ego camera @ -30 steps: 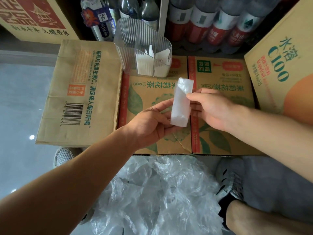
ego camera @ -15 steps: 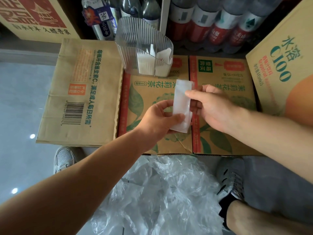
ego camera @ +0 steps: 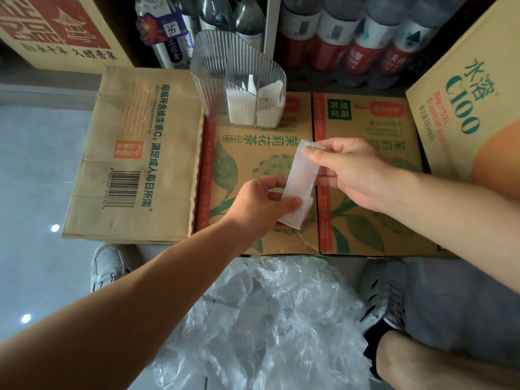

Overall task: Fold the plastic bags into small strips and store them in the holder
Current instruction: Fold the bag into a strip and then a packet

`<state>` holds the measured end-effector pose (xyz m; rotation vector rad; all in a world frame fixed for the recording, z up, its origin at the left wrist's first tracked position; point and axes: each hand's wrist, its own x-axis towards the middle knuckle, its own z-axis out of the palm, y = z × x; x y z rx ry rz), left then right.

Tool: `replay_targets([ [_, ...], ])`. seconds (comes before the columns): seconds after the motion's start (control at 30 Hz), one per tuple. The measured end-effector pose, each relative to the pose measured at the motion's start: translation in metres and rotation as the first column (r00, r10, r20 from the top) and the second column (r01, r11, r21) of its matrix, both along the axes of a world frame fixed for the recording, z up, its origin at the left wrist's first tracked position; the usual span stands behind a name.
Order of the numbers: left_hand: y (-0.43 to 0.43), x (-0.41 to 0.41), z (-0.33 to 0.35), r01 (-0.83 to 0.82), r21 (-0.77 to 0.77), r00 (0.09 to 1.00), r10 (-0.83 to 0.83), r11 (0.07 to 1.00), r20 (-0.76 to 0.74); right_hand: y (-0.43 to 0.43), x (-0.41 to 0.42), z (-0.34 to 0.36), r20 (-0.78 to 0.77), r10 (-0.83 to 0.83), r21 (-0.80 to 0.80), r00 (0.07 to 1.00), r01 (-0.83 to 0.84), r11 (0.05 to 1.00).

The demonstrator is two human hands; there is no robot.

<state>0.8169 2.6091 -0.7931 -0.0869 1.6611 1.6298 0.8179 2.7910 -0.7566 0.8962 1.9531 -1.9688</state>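
A folded white plastic strip [ego camera: 298, 181] hangs above the cardboard boxes, tilted a little to the right. My left hand [ego camera: 259, 204] pinches its lower end with thumb and fingers. My right hand [ego camera: 349, 173] pinches its upper end. The clear ribbed holder [ego camera: 239, 63] stands behind on the boxes, with folded white strips [ego camera: 247, 108] inside. A pile of loose crumpled clear plastic bags [ego camera: 267, 325] lies on the floor between my feet.
Flat cardboard boxes [ego camera: 135, 153] form the work surface. A tall C100 carton [ego camera: 467, 108] stands at the right. Bottles [ego camera: 337, 38] line the back. My shoes [ego camera: 108, 266] flank the bag pile on the grey floor.
My left hand slid down the strip and now pinches its lower end. The strip tilted slightly while my right hand kept hold of the top.
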Motion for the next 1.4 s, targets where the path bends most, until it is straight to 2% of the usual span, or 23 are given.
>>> replay_targets([
  [0.17,-0.003,-0.002,-0.004,0.01,-0.005,1.0,-0.01,1.0,-0.022,0.002,0.001,-0.002,0.064,-0.002,-0.025,0.998,0.004,1.0],
  [0.4,-0.004,-0.003,-0.002,-0.01,0.009,1.0,0.01,1.0,0.029,0.006,-0.003,-0.002,-0.022,0.02,0.177,1.0,-0.015,0.984],
  [0.47,-0.005,-0.003,0.002,-0.024,-0.016,0.997,0.025,1.0,0.067,0.01,-0.004,-0.002,-0.063,0.042,0.224,0.997,-0.027,0.974],
  [0.53,-0.008,-0.004,0.008,0.026,-0.12,0.994,-0.013,0.992,0.112,0.012,-0.006,0.003,-0.125,0.064,0.275,0.99,-0.027,0.961],
  [0.6,-0.011,-0.007,0.014,0.151,-0.232,0.967,-0.095,0.961,0.235,0.013,-0.008,0.009,-0.204,0.079,0.318,0.976,-0.01,0.948],
  [0.63,-0.013,-0.01,0.018,0.205,-0.225,0.935,-0.123,0.953,0.333,0.012,-0.008,0.012,-0.244,0.089,0.336,0.966,-0.002,0.942],
  [0.7,-0.015,-0.018,0.023,0.191,-0.073,0.84,-0.124,0.979,0.528,0.007,-0.005,0.017,-0.311,0.137,0.375,0.941,-0.011,0.927],
  [0.8,-0.014,-0.027,0.025,-0.071,0.219,0.749,-0.093,0.973,0.655,-0.003,0.008,0.021,-0.359,0.313,0.483,0.88,-0.112,0.868],
  [0.9,-0.012,-0.031,0.021,-0.205,0.324,0.784,-0.043,0.924,0.619,-0.015,0.028,0.02,-0.369,0.516,0.632,0.773,-0.199,0.749],
  [1.0,-0.012,-0.033,0.015,-0.233,0.318,0.828,0.016,0.919,0.56,-0.022,0.041,0.012,-0.385,0.638,0.732,0.667,-0.201,0.651],
  [1.13,-0.013,-0.031,0.009,-0.217,0.309,0.872,0.042,0.926,0.487,-0.023,0.045,0.006,-0.375,0.703,0.757,0.604,-0.238,0.609],
  [1.2,-0.012,-0.029,0.009,-0.215,0.314,0.9,0.063,0.925,0.431,-0.024,0.044,0.007,-0.364,0.689,0.736,0.627,-0.259,0.625],
  [1.4,-0.012,-0.025,0.008,-0.162,0.376,0.929,0.012,0.912,0.371,-0.016,0.027,0.008,-0.293,0.537,0.639,0.791,-0.256,0.725],
])
